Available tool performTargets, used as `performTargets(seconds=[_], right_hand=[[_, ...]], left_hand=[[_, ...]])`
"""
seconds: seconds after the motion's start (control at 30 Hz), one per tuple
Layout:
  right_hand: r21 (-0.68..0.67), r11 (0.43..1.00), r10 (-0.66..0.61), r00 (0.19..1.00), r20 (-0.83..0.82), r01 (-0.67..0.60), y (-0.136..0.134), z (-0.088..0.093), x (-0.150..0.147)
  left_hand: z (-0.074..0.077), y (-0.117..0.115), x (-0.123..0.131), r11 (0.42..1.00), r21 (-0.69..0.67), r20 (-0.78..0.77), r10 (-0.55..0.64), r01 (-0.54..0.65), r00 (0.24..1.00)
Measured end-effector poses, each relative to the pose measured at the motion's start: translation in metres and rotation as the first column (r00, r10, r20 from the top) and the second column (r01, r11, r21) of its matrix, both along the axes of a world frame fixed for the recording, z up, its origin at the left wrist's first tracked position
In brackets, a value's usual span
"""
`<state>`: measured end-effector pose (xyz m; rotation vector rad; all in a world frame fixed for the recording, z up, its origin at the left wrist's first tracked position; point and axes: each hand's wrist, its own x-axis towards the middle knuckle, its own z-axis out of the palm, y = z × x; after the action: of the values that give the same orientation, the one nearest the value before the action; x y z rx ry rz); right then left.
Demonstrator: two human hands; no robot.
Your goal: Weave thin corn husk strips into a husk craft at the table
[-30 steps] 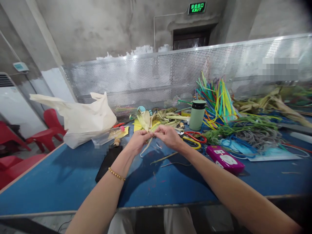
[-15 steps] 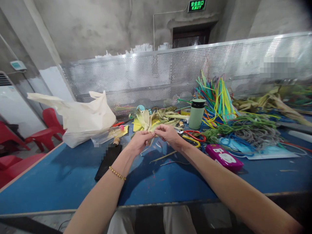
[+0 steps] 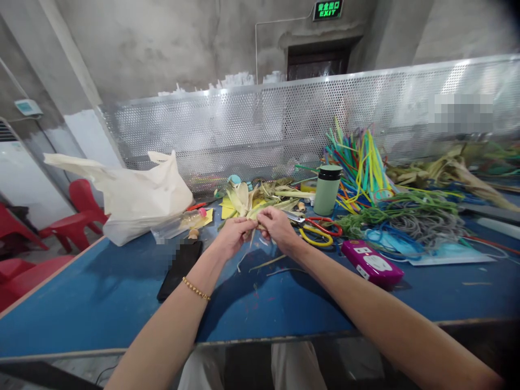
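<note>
Forearms stretch out over the blue counter (image 3: 101,303), with a bead bracelet (image 3: 195,290) on the left wrist. Left hand (image 3: 231,238) and right hand (image 3: 279,230) meet above the counter. The fingers (image 3: 248,226) of both are pinched shut on one thin pale husk strip (image 3: 252,235), which spans the small gap between the two sets of fingertips and trails down from them toward the counter

Just under the fingers a few loose slivers (image 3: 268,262) lie flat on the blue top. Left of the fingers and a little nearer lies a black phone (image 3: 181,262). Right of the fingers, just beside the right hand, lie scissors (image 3: 320,230) with red and yellow handles, and further right sits a pink box (image 3: 371,264)

Just beyond the fingers is a heap of husks (image 3: 247,197). Beyond them to the right a green flask (image 3: 327,189) stands upright. Well to the left of the fingers slumps a white bag (image 3: 138,197), with a clear bottle (image 3: 184,221) lying at its foot. Far to the right of the fingers a bundle of coloured strips (image 3: 361,162) fans upward over a tangle of green and grey cord (image 3: 406,216)

Behind everything runs a perforated metal screen (image 3: 276,124). Red chairs (image 3: 77,216) stand off the counter's left edge, and a green exit sign (image 3: 328,10) glows above a dark doorway
</note>
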<state>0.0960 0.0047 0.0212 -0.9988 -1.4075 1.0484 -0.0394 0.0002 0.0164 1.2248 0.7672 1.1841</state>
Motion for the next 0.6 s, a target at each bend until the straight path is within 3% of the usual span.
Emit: performTargets(seconds=[0.13,0.2,0.27,0.3,0.37,0.4,0.47,0.6], right_hand=[[0.022,1.000,0.000,0.997,0.073,-0.001,0.008,-0.002,0.007],[0.159,0.986,-0.078,0.969,0.234,0.041,0.015,-0.001,0.014],[0.417,0.906,-0.236,0.901,0.364,0.069,0.021,0.002,0.021],[0.528,0.849,-0.269,0.875,0.402,0.019,0.023,0.004,0.024],[0.629,0.762,-0.235,0.840,0.488,-0.152,0.027,0.007,0.027],[0.621,0.748,-0.186,0.823,0.537,-0.236,0.027,0.007,0.027],[0.549,0.777,-0.106,0.797,0.595,-0.307,0.028,0.008,0.026],[0.422,0.874,-0.045,0.824,0.565,-0.241,0.029,0.009,0.027]], left_hand=[[-0.002,0.002,-0.001,0.999,0.036,-0.064,0.007,-0.005,0.998],[-0.002,0.002,-0.001,0.999,0.049,-0.123,0.020,-0.014,0.992],[-0.002,0.002,-0.002,0.997,0.070,-0.191,0.040,-0.027,0.981],[-0.001,0.001,-0.002,0.996,0.084,-0.227,0.048,-0.029,0.973],[0.000,-0.002,0.000,0.994,0.110,-0.294,0.054,-0.022,0.954],[0.001,-0.003,0.000,0.993,0.120,-0.322,0.059,-0.021,0.945],[0.001,-0.006,0.002,0.992,0.124,-0.367,0.066,-0.022,0.928],[0.001,-0.005,0.000,0.995,0.099,-0.328,0.033,-0.001,0.944]])
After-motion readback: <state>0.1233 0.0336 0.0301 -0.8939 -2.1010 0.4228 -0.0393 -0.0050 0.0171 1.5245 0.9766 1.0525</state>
